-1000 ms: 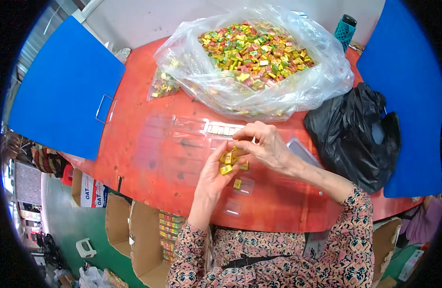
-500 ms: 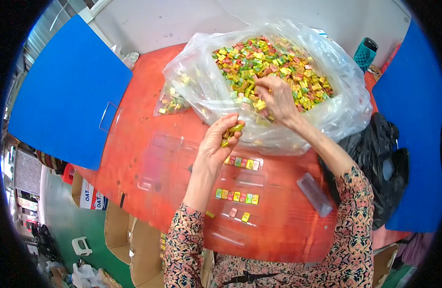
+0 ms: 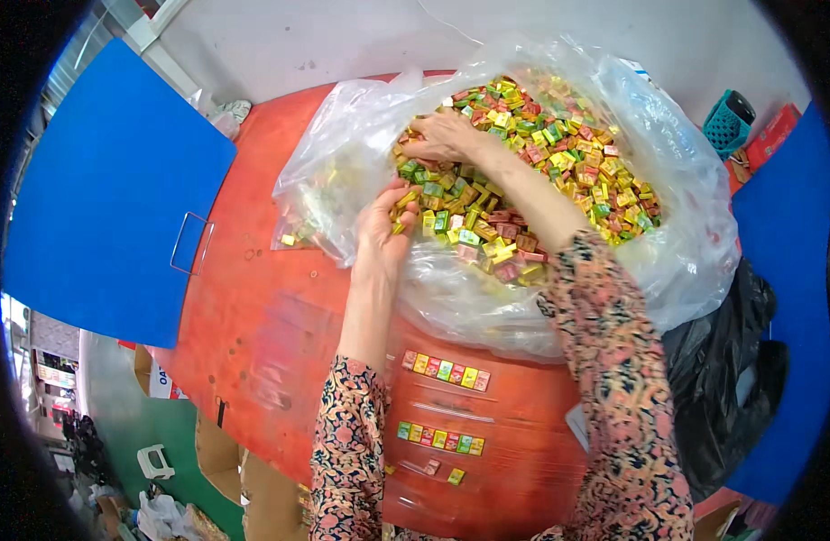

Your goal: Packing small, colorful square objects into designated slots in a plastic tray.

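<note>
My left hand (image 3: 387,221) is closed around several small yellow-wrapped pieces (image 3: 401,215), held up at the near left edge of a big clear plastic bag (image 3: 695,216). Inside the bag lies a heap of little block-shaped wrapped pieces (image 3: 559,149) in yellow, red, green and orange. Reaching across the heap, my right hand (image 3: 449,138) bends its fingers down into the pieces at the left side. Its fingertips are partly hidden there, and what they pinch cannot be made out. Toward me, a row of pieces (image 3: 446,371) and another row (image 3: 440,439) lie in clear plastic trays on the red table (image 3: 280,388).
Two loose pieces (image 3: 444,472) sit below the rows. A smaller clear bag (image 3: 311,221) lies left of the big one. Black plastic bags (image 3: 726,379) lie at right. Blue panels (image 3: 117,198) flank the table; a teal holder (image 3: 727,126) stands at the far right.
My right hand has moved left across the heap and reaches into its left side. My left hand, still holding pieces, has come closer to the bag. The view has shifted, showing the rows lower.
</note>
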### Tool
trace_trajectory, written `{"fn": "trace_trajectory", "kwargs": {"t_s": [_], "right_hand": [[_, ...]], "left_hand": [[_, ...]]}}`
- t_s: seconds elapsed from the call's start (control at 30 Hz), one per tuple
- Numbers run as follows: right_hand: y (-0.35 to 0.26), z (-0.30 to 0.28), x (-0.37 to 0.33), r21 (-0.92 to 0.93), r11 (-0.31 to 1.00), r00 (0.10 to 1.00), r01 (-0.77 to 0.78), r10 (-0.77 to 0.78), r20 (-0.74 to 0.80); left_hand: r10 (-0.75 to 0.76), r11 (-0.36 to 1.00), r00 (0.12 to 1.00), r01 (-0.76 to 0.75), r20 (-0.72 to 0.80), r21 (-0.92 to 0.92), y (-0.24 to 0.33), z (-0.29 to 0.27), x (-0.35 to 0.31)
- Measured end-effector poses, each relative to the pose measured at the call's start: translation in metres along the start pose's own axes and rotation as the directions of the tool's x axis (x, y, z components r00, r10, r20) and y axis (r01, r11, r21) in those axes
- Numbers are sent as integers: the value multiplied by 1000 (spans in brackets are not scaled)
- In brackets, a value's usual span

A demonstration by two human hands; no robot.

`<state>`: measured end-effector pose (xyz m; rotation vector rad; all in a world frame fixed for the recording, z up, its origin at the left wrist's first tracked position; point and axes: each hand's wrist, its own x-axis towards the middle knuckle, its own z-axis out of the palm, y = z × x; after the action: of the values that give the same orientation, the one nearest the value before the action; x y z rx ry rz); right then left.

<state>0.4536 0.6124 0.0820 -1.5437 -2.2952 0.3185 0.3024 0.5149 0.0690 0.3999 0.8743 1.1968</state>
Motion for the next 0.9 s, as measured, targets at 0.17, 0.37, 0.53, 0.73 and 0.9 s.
{"fn": "trace_trajectory", "kwargs": {"t_s": [0.17,0.37,0.53,0.73,0.9], "right_hand": [[41,-10,-49,-174,946,942,275,-301,-148],[48,-43,-103,188,939,955,289,-268,-129],[65,-76,-122,404,908,987,-108,146,-63],[58,-47,-96,158,986,997,53,-60,42],[50,-47,-82,-21,1000,981,20,-16,193]], "left_hand": [[-19,998,999,17,-32,-59,-14,-25,24],[-50,996,999,49,-11,-78,-4,-29,12],[-28,999,1000,28,-8,-26,9,-13,5],[135,953,988,-149,71,263,2,22,20],[230,313,905,-416,357,853,-8,57,37]]}}
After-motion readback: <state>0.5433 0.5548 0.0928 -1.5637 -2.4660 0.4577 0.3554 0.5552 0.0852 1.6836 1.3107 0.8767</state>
